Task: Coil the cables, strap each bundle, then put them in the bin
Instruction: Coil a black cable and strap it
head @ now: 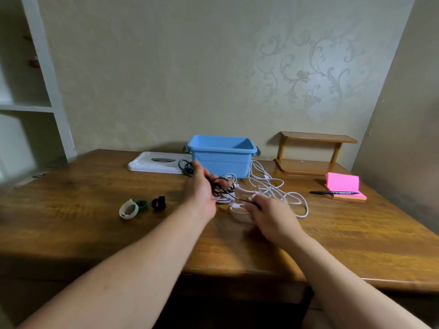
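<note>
Wooden table (95,229) held it all: bin (221,162) at the back, white cables (273,186) sprawled before it. The left hand (200,193) gripped the black cable (218,192) by its loops, and the right hand (270,217) pinched its tail. It looked light and floppy, probably best held at the gathered loops. 3 straps (142,205) lay left.
</note>
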